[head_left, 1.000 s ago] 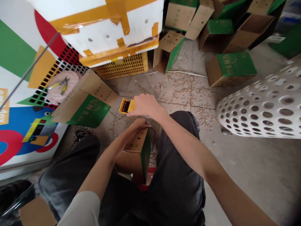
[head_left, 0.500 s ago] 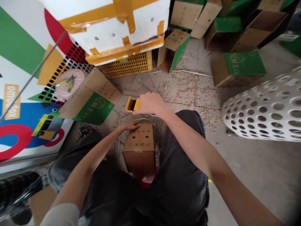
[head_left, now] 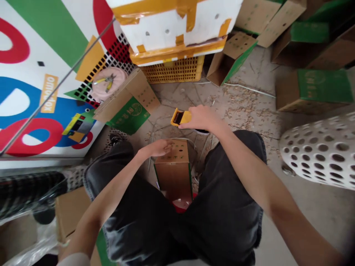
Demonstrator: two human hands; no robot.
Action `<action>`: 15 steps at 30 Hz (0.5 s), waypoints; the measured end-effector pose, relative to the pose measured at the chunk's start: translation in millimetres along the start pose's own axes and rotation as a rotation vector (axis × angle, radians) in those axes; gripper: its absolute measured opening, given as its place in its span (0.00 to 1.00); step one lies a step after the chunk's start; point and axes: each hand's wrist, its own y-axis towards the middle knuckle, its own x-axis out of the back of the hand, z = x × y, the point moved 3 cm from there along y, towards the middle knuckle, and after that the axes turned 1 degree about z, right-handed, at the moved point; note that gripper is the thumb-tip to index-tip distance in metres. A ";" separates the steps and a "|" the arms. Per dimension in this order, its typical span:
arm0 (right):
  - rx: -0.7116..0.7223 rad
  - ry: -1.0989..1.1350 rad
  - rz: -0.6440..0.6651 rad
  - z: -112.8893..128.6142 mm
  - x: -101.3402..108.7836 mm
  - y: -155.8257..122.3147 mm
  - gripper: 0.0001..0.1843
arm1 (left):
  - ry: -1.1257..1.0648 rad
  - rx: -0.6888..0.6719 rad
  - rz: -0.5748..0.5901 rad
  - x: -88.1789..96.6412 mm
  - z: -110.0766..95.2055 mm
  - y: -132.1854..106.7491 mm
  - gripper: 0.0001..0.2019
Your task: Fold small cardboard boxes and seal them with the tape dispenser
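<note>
My right hand [head_left: 203, 119] grips a yellow hand tool [head_left: 181, 117] with a dark opening at its left end, held in the air beyond the carton. Its exact kind cannot be made out. Between my knees stands a closed brown carton [head_left: 174, 176] with green side edges and holes in its top. My left hand [head_left: 161, 147] is over the carton's top left part, its fingers curled in. What is in those fingers, if anything, is hidden. A thin white strap [head_left: 191, 142] curves just behind the carton.
A tilted cardboard box [head_left: 133, 111] stands left, near pliers [head_left: 110, 83] on a pink round pad [head_left: 104, 92]. Ahead are a white foam box [head_left: 166, 33] and a yellow crate [head_left: 191, 70]. More cartons [head_left: 324, 88] and a holed white basket [head_left: 321, 147] are right. Brown bits litter the floor.
My left hand, flat on the carton's top before, has drawn nearer and curled its fingers. The view has shifted left; my right hand still holds the yellow tool.
</note>
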 end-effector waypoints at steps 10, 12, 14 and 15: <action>-0.021 -0.063 0.019 0.1 -6.3 10.9 0.47 | -0.063 0.029 0.017 17.8 -2.2 -11.7 0.15; -0.024 -0.063 0.028 1.0 -6.1 10.9 0.45 | -0.077 0.008 0.026 18.6 -3.1 -12.0 0.14; -0.020 -0.065 0.032 1.4 -7.0 11.3 0.45 | -0.133 -0.022 0.080 16.0 -4.7 -12.0 0.11; -0.014 -0.070 0.033 1.7 -8.0 11.7 0.46 | -0.168 -0.035 0.118 13.5 -5.5 -12.0 0.09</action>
